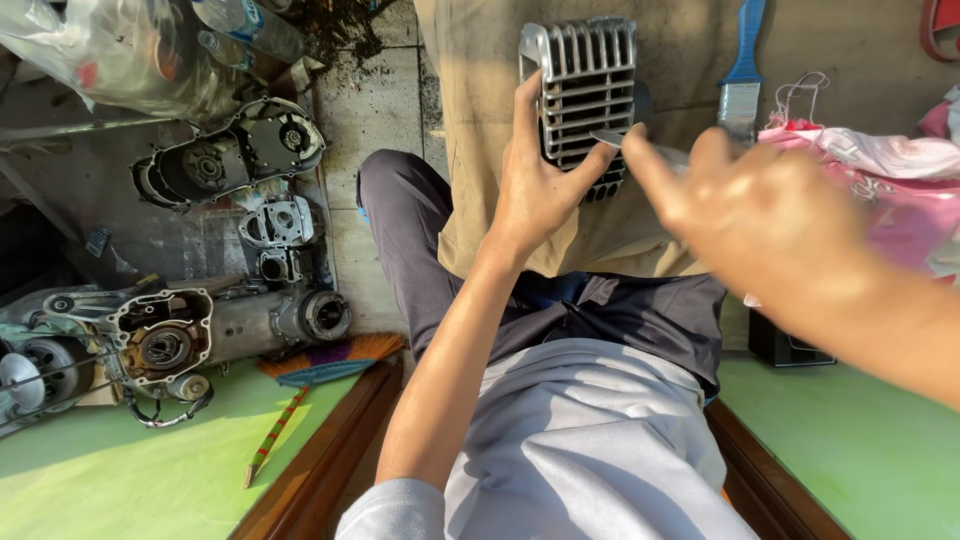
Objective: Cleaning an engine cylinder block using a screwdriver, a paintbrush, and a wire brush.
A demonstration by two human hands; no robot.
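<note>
My left hand (535, 185) grips a silver finned engine cylinder part (585, 85), held upright over a tan cloth (480, 60) at the top centre. My right hand (750, 210), blurred, reaches in from the right and pinches a thin flat metal blade (640, 147) whose tip rests against the fins near my left thumb. My knees in dark trousers and my grey shirt fill the lower middle.
Engine crankcase halves (235, 150) and a larger engine block (185, 335) lie on the floor at left, near a broom (330, 360). A blue-handled paintbrush (740, 75) lies on the cloth. Pink plastic bags (880, 180) sit at right, a dark box (785, 345) below them.
</note>
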